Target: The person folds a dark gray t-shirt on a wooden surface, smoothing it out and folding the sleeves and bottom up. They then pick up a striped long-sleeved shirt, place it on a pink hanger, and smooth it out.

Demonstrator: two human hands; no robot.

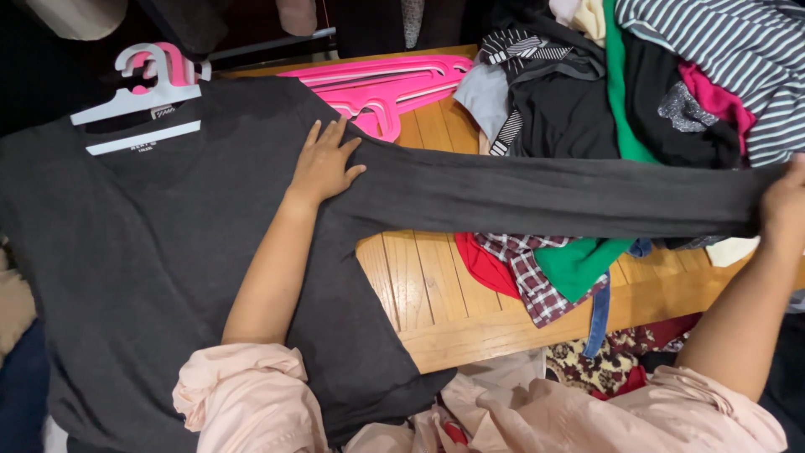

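Both arms wear loose pale pink sleeves, bunched up above the elbows at the bottom of the frame; forearms, left hand point(323, 166) and right hand point(786, 201) are bare.

Right hand point(786, 201) cut off by frame edge, grey top point(151, 252) runs off left and bottom, label print unreadable.

One dark grey long-sleeved knit top point(168, 243) lies spread flat, with one white plastic hanger point(138, 105) in its neck. Two bare hands show: one left hand point(323, 164) and one right hand point(786, 201). A stack of bright pink plastic hangers point(386, 88) lies on one wooden slatted table point(436, 285); their exact number cannot be told. One heap of mixed clothes point(629, 92) holds too many pieces to count.
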